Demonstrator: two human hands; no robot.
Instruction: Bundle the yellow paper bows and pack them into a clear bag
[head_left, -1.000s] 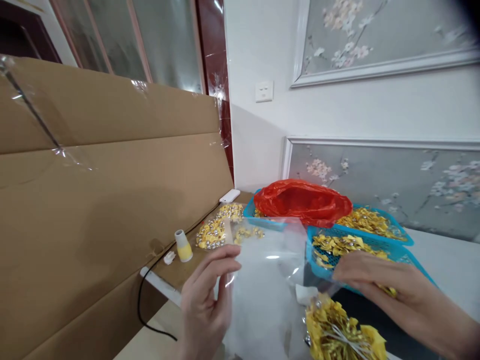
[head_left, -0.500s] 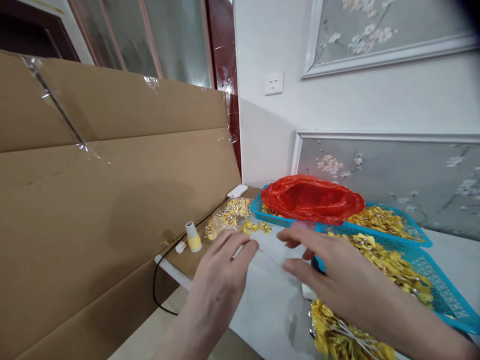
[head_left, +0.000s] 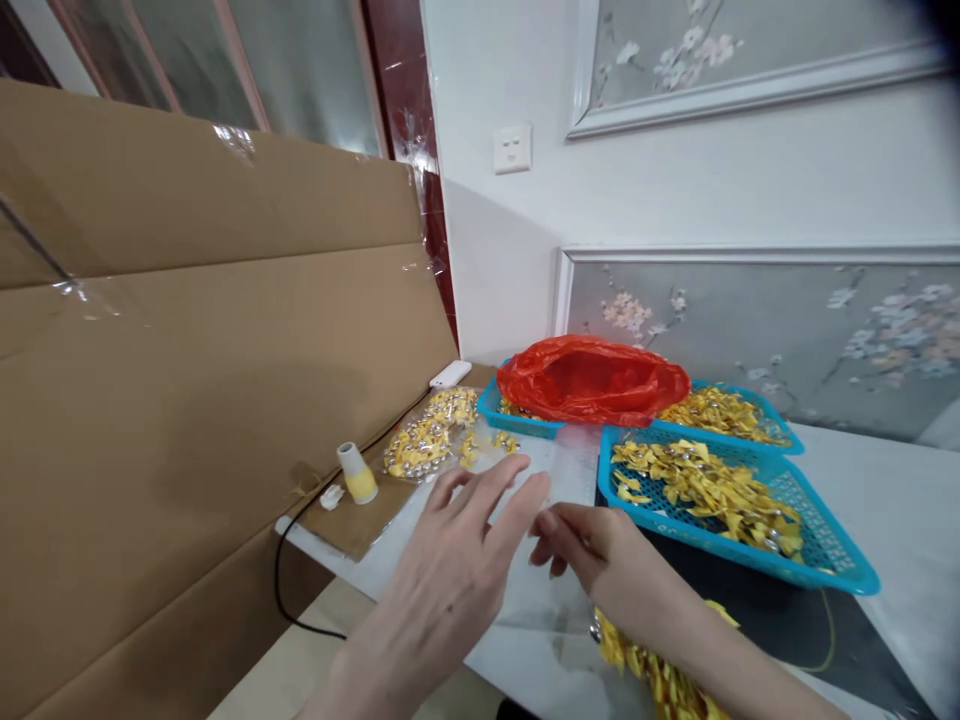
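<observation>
Cardboard (head_left: 187, 330) fills the frame's left; blue baskets (head_left: 739, 545) of yellow pieces sit right on the tabletop (head_left: 892, 500). At lower centre, my left hand (head_left: 442, 580), fingers spread, flattens a clear bag (head_left: 536, 590); my right hand (head_left: 592, 550) pinches its edge. Opening it looks next. Half a second ago both hands were higher.

Both hands are bare: the left hand (head_left: 442, 580) wears no glove or ring. The right hand (head_left: 600, 550) likewise, its forearm unsleeved.
</observation>
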